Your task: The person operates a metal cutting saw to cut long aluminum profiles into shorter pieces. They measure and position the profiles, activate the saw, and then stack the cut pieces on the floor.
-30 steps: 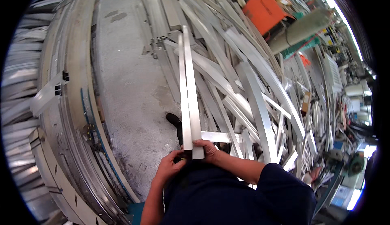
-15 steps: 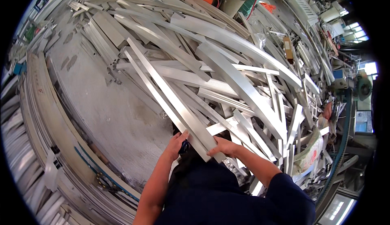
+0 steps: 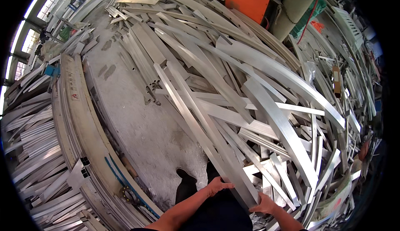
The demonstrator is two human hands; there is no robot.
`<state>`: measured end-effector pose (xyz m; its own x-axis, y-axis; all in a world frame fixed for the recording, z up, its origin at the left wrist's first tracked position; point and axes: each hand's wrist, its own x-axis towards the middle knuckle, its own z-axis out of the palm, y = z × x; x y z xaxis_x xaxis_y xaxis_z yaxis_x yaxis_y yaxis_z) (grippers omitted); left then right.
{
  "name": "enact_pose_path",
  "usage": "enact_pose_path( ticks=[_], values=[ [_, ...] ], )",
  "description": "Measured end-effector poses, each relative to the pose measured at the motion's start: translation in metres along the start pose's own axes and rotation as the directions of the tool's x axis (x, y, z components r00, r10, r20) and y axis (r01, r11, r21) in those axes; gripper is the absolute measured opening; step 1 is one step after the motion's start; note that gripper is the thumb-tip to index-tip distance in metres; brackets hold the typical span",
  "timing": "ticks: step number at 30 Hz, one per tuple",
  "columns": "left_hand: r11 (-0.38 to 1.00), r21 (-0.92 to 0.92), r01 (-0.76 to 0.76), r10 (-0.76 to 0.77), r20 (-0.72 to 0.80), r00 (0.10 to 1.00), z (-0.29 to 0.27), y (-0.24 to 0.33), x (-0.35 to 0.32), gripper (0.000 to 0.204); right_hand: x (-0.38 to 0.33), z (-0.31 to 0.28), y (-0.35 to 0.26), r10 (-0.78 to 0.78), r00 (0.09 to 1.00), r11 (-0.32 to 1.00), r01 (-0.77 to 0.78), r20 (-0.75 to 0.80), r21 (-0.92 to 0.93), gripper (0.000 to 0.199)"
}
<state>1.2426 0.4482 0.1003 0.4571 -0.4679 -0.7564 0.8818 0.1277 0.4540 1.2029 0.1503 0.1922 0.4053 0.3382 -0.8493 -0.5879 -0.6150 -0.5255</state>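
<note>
A long silver aluminium channel (image 3: 235,168) runs from my body up and left over the heap, its two raised edges catching the light. My left hand (image 3: 216,186) grips its left edge close to the near end, thumb along the metal. On the opposite edge, nearer the end, my right hand (image 3: 265,204) holds it with the fingers partly hidden. Beside it on the right lies a wide, ribbed silver profile (image 3: 287,135), apart from my hands.
Loose metal profiles (image 3: 200,56) pile up ahead and to the right. Left of the grey floor (image 3: 137,106) runs a long beige machine rail (image 3: 79,106), with stacked profiles (image 3: 39,147) beyond. An orange welding machine (image 3: 246,2) and a thick post (image 3: 296,8) stand far back.
The view has tilted up and turned left, so the scene and my hands sit lower and farther right. Both hands keep their hold on the channel; my shoe now shows.
</note>
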Motion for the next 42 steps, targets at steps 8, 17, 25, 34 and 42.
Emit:
enact_pose_path(
  ticks=[8,17,25,34,42],
  values=[
    [0.955,0.267,-0.131,0.195,-0.232,0.953,-0.071,0.133,0.076,0.056,0.109,-0.072,-0.097,-0.004,0.982,0.94,-0.062,-0.191,-0.337,0.074],
    [0.778,0.586,0.226,0.072,-0.441,0.895,-0.146,0.098,0.09,0.06,0.345,-0.195,-0.178,-0.318,0.904,0.825,0.115,-0.286,-0.553,0.08],
    [0.431,0.543,0.721,-0.38,-0.615,0.691,-0.186,-0.124,-0.064,0.068,0.502,-0.212,-0.17,-0.415,0.788,0.727,-0.014,-0.455,-0.686,0.081],
    [0.683,0.258,0.683,-0.437,-0.605,0.666,-0.139,-0.142,-0.073,0.071,0.515,-0.19,-0.201,-0.229,0.854,0.748,-0.153,-0.468,-0.646,0.114],
    [0.996,0.09,0.024,0.031,-0.558,0.829,-0.092,-0.008,-0.034,0.065,0.357,-0.07,-0.316,-0.163,0.985,0.984,0.167,0.051,-0.067,0.1]
  ],
)
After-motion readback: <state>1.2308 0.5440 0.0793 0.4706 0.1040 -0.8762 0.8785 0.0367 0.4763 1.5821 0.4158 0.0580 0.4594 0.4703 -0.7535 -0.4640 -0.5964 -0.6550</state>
